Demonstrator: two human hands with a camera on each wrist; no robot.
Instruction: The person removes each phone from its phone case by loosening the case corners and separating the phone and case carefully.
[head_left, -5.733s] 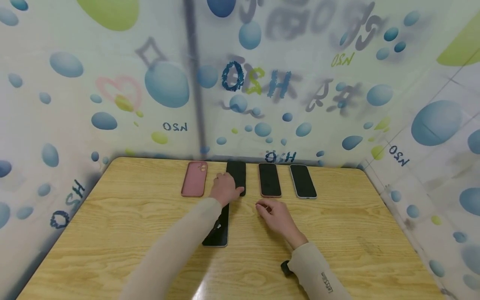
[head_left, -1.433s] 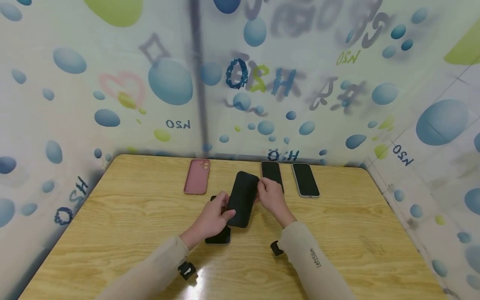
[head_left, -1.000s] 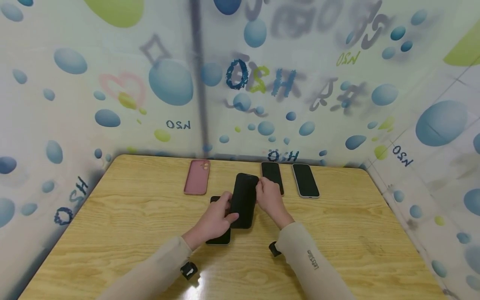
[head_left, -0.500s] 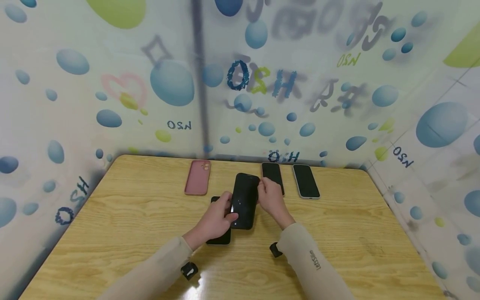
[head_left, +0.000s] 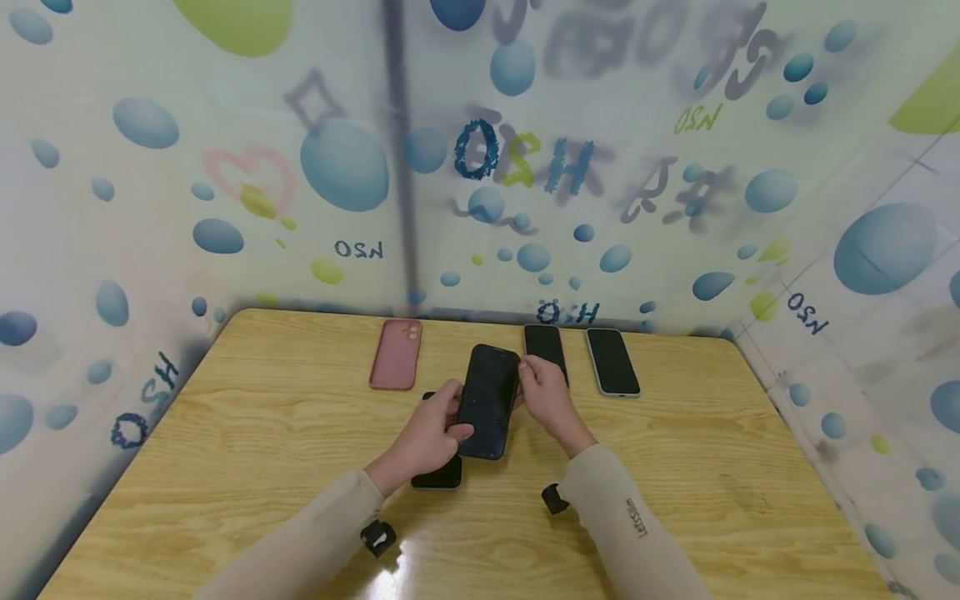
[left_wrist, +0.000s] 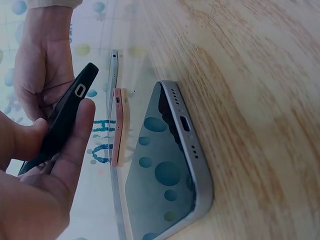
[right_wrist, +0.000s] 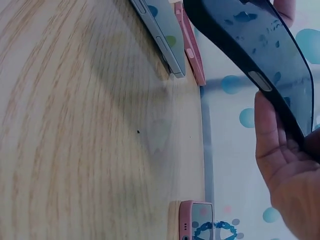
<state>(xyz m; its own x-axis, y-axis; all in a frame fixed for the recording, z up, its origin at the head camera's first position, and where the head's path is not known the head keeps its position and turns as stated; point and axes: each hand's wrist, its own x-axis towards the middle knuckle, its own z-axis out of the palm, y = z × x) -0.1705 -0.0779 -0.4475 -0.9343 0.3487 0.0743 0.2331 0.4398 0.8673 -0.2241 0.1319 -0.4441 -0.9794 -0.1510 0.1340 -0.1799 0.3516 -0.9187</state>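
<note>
In the head view, both hands hold a dark-screened phone in a black case point(head_left: 489, 402) tilted above the table. The left hand point(head_left: 422, 435) grips its lower left side, thumb on the front. At the upper right edge, the right hand point(head_left: 551, 400) pinches the case. From the left wrist, the case's bottom edge point(left_wrist: 80, 91) shows a port cutout. The right wrist view shows the side of the case point(right_wrist: 260, 80) with fingers point(right_wrist: 270, 125) beneath it. Below the held phone lies another phone point(head_left: 438, 477), pale-framed and partly covered by the left hand.
A pink phone case point(head_left: 395, 355) lies at the back left of the wooden table point(head_left: 285, 400). Right of centre are a pink-edged phone point(head_left: 545, 343), partly behind the right hand, and a white-edged phone point(head_left: 612, 363). A patterned wall point(head_left: 630, 125) rises behind the table.
The black-cased phone was on the table under the left hand; it has since been lifted nearer, and the right hand has taken hold of it. Over the last second it has barely shifted.
</note>
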